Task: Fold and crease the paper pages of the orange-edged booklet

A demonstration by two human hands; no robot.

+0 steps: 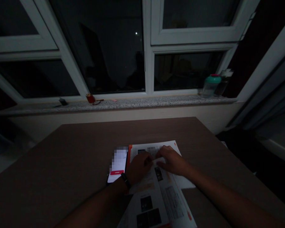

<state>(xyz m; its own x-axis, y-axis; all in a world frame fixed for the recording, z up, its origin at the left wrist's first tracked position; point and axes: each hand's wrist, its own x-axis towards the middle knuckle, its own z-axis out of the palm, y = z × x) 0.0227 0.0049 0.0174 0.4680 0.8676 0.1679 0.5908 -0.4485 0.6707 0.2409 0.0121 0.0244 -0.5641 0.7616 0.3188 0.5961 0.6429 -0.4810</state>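
Observation:
Printed sheets with orange marks, some kind of booklet, lie on the brown table in front of me. An upper page comes towards me over the part beneath, and its far end lies between my hands. My left hand, with a dark band on the wrist, is closed at that end, its fingertips partly hidden. On the other side my right hand has curled fingers and its thumb at the same page end. Left of the booklet, close to my left hand, lies a phone with a lit screen.
Beyond the table, a speckled windowsill runs under dark windows. On it stand a teal-lidded bottle, another clear bottle, a small red item and a small dark bottle. Curtains hang at right. The room is dim.

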